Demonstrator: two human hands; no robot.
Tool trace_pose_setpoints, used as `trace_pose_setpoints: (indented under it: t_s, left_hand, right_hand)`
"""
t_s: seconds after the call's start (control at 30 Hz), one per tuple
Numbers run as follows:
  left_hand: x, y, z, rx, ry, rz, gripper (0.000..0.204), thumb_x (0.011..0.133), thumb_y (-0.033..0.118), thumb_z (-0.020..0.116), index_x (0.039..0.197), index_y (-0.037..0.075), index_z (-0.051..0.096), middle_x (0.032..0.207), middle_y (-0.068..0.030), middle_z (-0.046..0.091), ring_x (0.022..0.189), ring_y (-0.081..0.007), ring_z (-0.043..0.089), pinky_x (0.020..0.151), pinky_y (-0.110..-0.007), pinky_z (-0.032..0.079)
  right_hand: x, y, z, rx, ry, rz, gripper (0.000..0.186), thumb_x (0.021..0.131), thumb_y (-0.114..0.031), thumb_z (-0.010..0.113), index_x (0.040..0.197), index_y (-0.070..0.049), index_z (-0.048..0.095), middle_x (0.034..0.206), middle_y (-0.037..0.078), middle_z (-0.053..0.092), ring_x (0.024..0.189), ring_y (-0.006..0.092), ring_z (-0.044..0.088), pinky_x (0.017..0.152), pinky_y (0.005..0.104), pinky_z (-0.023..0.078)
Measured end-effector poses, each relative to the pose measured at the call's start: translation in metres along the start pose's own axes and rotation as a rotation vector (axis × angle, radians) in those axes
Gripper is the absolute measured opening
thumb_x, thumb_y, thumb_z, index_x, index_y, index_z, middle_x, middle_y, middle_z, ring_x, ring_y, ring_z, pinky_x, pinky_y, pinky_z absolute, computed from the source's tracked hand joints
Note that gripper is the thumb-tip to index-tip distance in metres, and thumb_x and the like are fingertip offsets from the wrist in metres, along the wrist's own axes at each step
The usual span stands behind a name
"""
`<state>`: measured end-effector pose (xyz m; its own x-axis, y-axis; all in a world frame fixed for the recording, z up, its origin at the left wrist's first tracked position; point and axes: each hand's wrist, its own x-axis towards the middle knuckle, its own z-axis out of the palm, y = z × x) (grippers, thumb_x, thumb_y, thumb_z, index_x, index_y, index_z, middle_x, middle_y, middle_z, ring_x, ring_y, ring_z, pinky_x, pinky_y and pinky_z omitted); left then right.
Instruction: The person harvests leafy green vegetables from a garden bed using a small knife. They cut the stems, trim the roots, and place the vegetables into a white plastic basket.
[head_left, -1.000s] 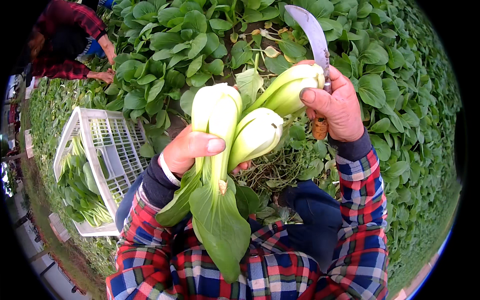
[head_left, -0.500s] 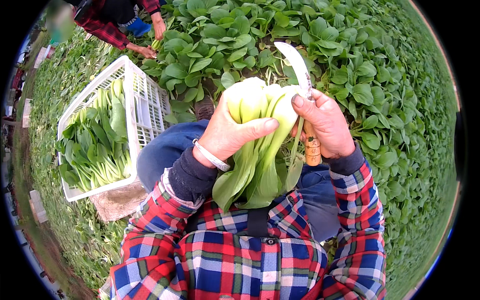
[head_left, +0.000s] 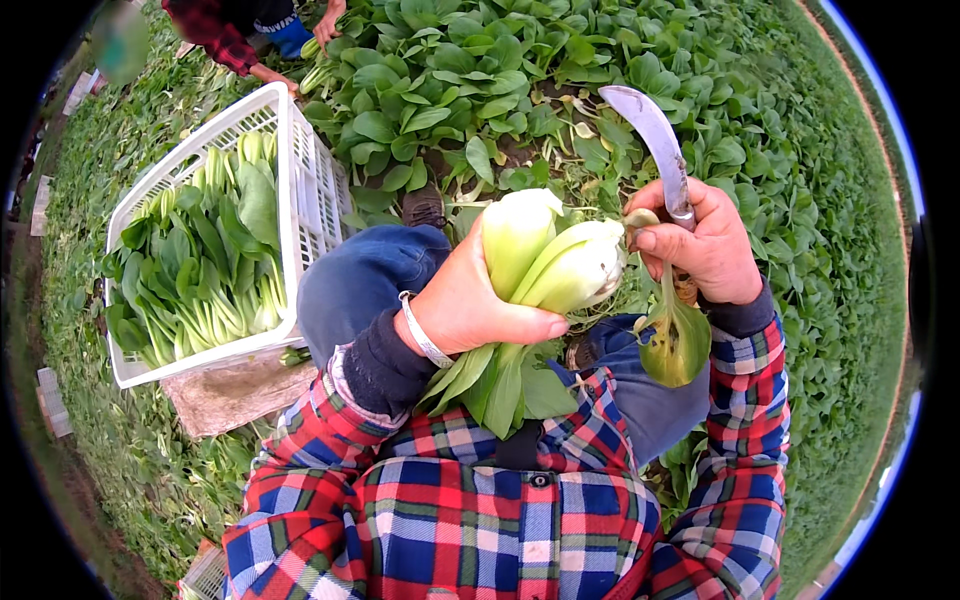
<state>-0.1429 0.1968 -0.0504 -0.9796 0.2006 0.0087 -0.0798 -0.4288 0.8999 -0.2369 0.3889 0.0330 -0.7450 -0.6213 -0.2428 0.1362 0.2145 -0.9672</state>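
My left hand [head_left: 468, 300] is closed round a bunch of bok choy [head_left: 572, 268], its pale thick bases pointing up and right. The green leaves hang down over my lap, and my thumb lies across the stalks. To the right of the bunch, my right hand [head_left: 704, 242] grips a curved harvesting knife [head_left: 655, 128], its blade rising up and left. The same hand pinches a loose bok choy leaf [head_left: 678, 345], yellowish with a dark spot, that dangles below the fingers. Most of the knife's handle is hidden by the hand and leaf.
A white plastic crate [head_left: 287, 150] full of bok choy stands at my left on a pale sack [head_left: 235, 395]. Growing bok choy [head_left: 420, 100] spreads ahead and to the right. A co-worker's hand [head_left: 328, 22] is at the plants at the upper left.
My right hand has moved right, away from the bunch, with the knife and a detached leaf. My left hand has tilted the bunch so its bases turn rightward.
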Motion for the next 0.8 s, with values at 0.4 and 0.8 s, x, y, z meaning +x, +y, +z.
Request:
trace_pose_setpoints:
  t_s: [0.4,0.8]
  left_hand:
    - [-0.010,0.010,-0.019,-0.162,-0.038,0.043,0.074,0.056,0.007,0.074,0.119,0.004,0.034,0.110,-0.0043,0.047,0.101,-0.0131,0.045,0.087,-0.028,0.036]
    - [-0.016,0.013,-0.018,-0.160,-0.036,-0.071,0.071,0.059,0.007,0.071,0.119,0.004,0.034,0.108,-0.0035,0.047,0.099,-0.0116,0.045,0.085,-0.028,0.037]
  right_hand:
    - [-0.005,0.003,0.034,-1.044,0.271,-0.822,0.026,0.059,0.000,0.063,0.084,-0.005,0.058,0.080,0.010,0.057,0.070,0.0257,0.056,0.060,0.0306,0.046]
    - [0.019,0.026,0.049,-1.179,0.404,-0.767,0.029,0.056,0.003,0.059,0.084,-0.006,0.056,0.075,0.007,0.055,0.067,0.0244,0.055,0.058,0.0315,0.046]
